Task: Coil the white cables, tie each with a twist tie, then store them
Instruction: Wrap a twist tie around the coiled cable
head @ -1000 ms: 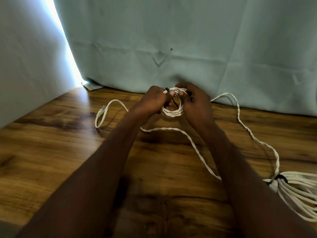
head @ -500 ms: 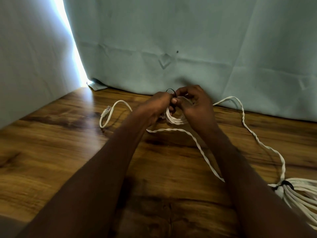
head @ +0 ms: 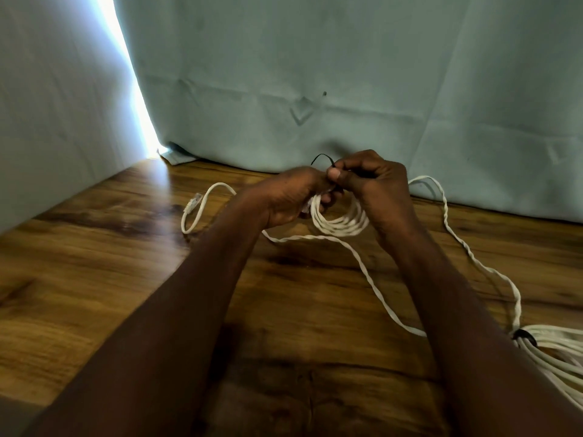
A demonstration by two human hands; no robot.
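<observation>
Near the table's left edge, a loose plug end of white cable lies free on the wood. Toward the back edge, at the middle, my left hand clenches the small coil, holding its loops together above the table. My right hand pinches the black twist tie over the coil's top. To tie well, I judge, the left must keep the loops bunched tight while the right wraps the tie snugly and twists its ends together. At the right edge, a second bundle lies already bound with a dark tie, and a trailing strand runs toward it.
</observation>
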